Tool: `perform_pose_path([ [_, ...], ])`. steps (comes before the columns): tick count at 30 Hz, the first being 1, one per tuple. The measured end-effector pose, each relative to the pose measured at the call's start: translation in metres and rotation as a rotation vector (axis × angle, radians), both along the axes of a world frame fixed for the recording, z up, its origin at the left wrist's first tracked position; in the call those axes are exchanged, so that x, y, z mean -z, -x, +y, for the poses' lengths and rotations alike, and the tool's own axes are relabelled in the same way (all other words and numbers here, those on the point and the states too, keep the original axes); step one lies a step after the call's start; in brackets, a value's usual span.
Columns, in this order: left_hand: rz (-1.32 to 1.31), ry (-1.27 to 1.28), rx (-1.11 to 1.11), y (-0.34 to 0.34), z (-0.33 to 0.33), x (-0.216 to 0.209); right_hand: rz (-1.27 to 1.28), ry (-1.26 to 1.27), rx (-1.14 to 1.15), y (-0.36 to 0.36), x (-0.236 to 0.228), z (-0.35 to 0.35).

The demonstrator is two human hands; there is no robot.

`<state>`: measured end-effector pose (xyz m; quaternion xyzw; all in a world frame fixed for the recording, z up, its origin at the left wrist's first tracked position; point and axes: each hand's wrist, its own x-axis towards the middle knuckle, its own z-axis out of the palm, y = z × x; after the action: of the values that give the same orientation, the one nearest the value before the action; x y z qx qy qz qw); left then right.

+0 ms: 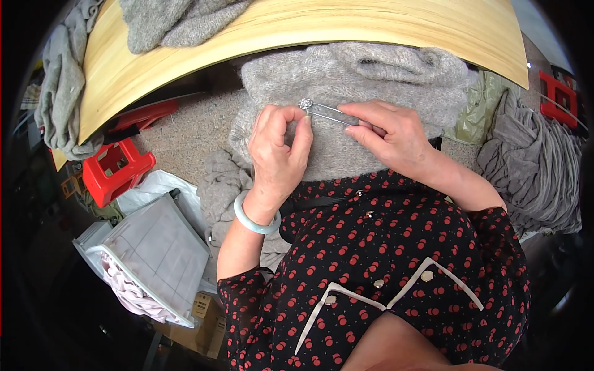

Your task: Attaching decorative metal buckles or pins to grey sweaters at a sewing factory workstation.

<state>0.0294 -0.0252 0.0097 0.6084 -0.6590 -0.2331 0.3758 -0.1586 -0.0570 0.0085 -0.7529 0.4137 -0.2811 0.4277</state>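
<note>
A silver brooch pin [305, 104] with a sparkling round head and two thin metal arms is held over my lap. My right hand [396, 133] pinches the far ends of both arms between thumb and fingers. At the head end, my left hand [278, 145] is closed, with thumb and forefinger at the lower arm just under the sparkling head. Beneath both hands a fuzzy grey knitted garment [346, 154] spreads across my lap, its far folds reaching the table edge. Whether the pin's arms go through the knit cannot be made out.
A curved wooden table [371, 25] lies ahead, with another grey knit [179, 21] on it. To the left are a red stool [117, 170] and a pale plastic bin [161, 235] holding light fabric. Grey cloth [532, 161] hangs at the right, near another red stool [557, 99].
</note>
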Motion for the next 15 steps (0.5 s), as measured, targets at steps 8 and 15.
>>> perform_pose_path([
  [8,0.030,0.001,-0.047,-0.0017,-0.0001,0.0024,0.001,-0.079,-0.037,0.0018,-0.0021,-0.0016],
  [15,0.031,-0.035,-0.081,-0.0040,-0.0019,0.0040,0.058,-0.093,-0.120,0.0083,-0.0005,-0.0049],
])
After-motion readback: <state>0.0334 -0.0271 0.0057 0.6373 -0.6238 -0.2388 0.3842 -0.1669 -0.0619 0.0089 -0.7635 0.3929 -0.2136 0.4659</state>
